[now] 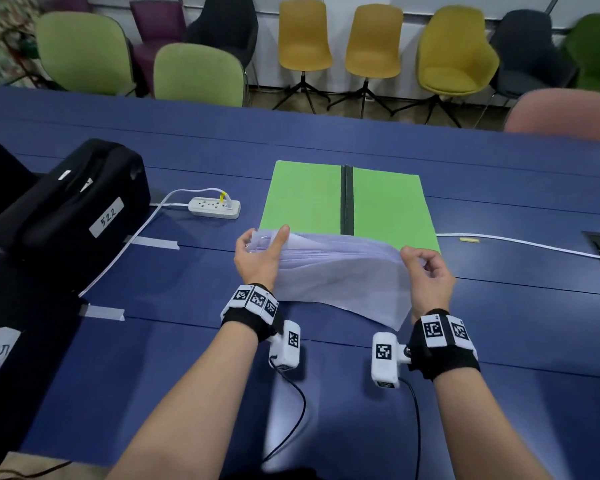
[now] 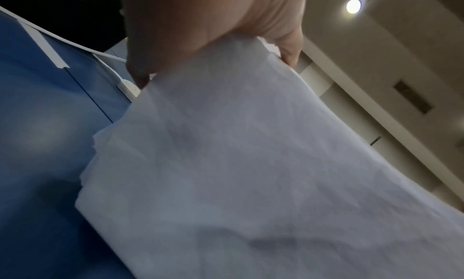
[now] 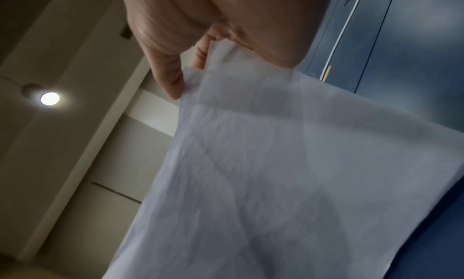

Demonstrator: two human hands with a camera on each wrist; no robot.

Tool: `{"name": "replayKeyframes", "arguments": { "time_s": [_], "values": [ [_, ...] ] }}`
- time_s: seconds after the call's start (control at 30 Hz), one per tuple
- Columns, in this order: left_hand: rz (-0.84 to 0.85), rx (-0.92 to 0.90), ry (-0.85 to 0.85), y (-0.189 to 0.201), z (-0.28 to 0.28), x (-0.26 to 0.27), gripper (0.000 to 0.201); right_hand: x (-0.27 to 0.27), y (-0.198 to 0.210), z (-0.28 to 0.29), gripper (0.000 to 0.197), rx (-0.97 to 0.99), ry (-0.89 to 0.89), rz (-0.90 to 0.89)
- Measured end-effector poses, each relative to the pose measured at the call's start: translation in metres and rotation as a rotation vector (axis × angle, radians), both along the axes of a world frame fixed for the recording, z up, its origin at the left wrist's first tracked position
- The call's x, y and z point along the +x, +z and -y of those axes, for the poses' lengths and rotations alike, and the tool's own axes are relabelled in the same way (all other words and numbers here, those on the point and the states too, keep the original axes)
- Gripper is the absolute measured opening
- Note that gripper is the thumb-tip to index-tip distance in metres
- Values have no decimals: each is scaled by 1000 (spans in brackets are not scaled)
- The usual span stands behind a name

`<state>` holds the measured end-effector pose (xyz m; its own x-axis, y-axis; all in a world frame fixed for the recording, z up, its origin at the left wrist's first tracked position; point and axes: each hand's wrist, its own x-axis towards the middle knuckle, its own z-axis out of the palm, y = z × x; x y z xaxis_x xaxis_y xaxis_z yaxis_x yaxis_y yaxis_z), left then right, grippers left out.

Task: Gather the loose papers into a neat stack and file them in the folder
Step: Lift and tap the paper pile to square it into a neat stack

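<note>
A stack of white papers is held between both hands just above the blue table, its top edges fanned and uneven. My left hand grips the stack's left end, thumb laid over the near face. My right hand pinches the right end with curled fingers. The sheets' lower edge hangs close to the table near me. Beyond the papers lies the green folder, open flat with a dark spine down its middle. The left wrist view shows the papers under my fingers; the right wrist view shows the same papers pinched.
A white power strip with its cable lies left of the folder. A black bag labelled 522 sits at far left. A white cable runs right of the folder. Strips of tape mark the table. Chairs line the far side.
</note>
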<state>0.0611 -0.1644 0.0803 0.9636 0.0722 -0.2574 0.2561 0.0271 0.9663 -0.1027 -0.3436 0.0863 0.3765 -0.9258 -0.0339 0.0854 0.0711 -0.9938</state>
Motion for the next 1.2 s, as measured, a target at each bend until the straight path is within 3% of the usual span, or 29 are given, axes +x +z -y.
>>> {"name": "replayKeyframes", "arguments": {
  "time_s": [0.13,0.33,0.47,0.77,0.97,1.1,1.2],
  "values": [
    [21,27,-28,1,4,3,81,3,2,6,13,27,-29,36],
    [8,36,-32,-8,3,4,74,4,-6,8,5,-28,-12,-87],
    [24,31,-69,-11,3,4,81,4,-10,7,17,-23,-8,-87],
    [55,80,-119,-10,3,3,87,3,-9,4,16,1,-2,-45],
    [75,66,-102,-13,-1,4,63,1,-10,8,8,73,-43,-31],
    [80,46,-123,-11,-2,0,81,-2,-9,4,6,43,44,-57],
    [52,62,-114,-10,0,-1,79,-3,-10,3,13,90,53,-3]
  ]
}}
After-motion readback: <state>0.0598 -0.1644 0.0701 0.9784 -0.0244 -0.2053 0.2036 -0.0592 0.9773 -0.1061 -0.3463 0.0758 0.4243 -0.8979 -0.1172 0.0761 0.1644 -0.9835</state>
